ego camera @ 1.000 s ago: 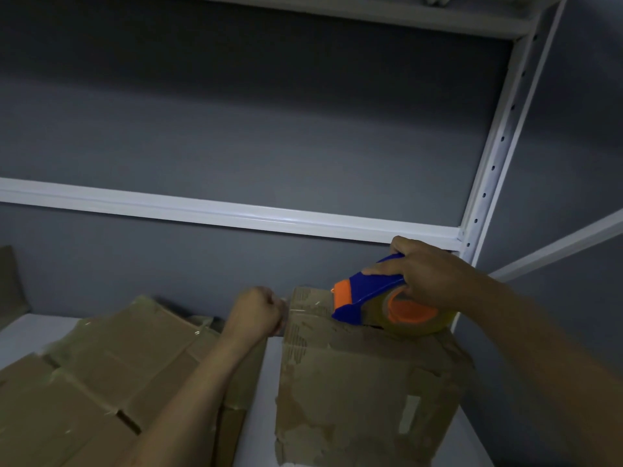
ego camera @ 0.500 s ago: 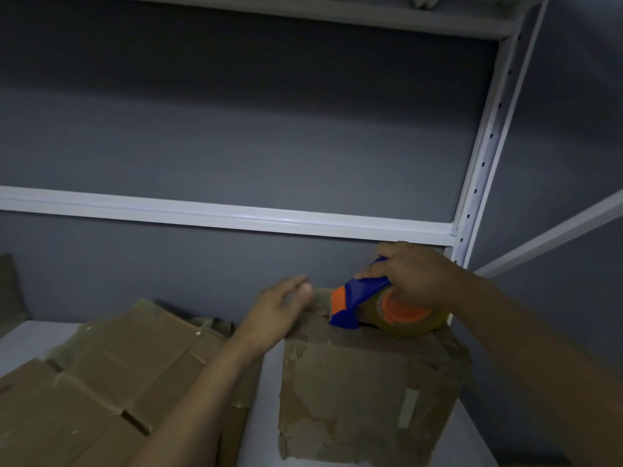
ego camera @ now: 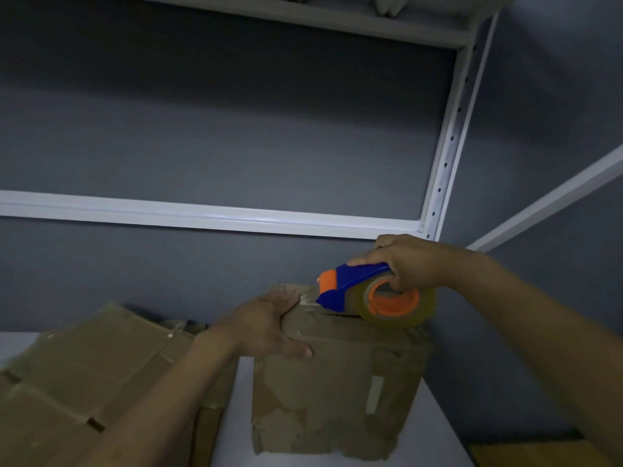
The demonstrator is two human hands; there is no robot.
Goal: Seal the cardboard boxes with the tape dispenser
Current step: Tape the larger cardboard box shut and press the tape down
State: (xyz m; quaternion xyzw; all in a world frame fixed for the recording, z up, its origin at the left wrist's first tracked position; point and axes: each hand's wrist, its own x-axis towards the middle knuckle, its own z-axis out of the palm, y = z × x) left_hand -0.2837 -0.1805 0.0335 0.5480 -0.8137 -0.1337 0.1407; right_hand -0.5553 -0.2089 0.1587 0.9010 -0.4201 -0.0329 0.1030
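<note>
A worn cardboard box (ego camera: 333,392) stands on the white shelf at centre right. On its top rests a blue and orange tape dispenser (ego camera: 357,291) holding a roll of clear tape (ego camera: 401,308). My right hand (ego camera: 408,264) grips the dispenser from above, fingers curled into the roll's orange core. My left hand (ego camera: 269,328) clasps the box's upper left corner, thumb on the front face and fingers over the top, just left of the dispenser's nose.
A larger cardboard box (ego camera: 84,382) with taped flaps lies to the left, close beside the small one. The white shelf surface (ego camera: 236,439) shows between them. A white rail (ego camera: 202,217) and a perforated upright (ego camera: 445,156) frame the grey wall behind.
My left hand opened from a fist, moved right and took hold of the small box's upper left corner. The dispenser stayed on the box top, its nose now tilted slightly upward.
</note>
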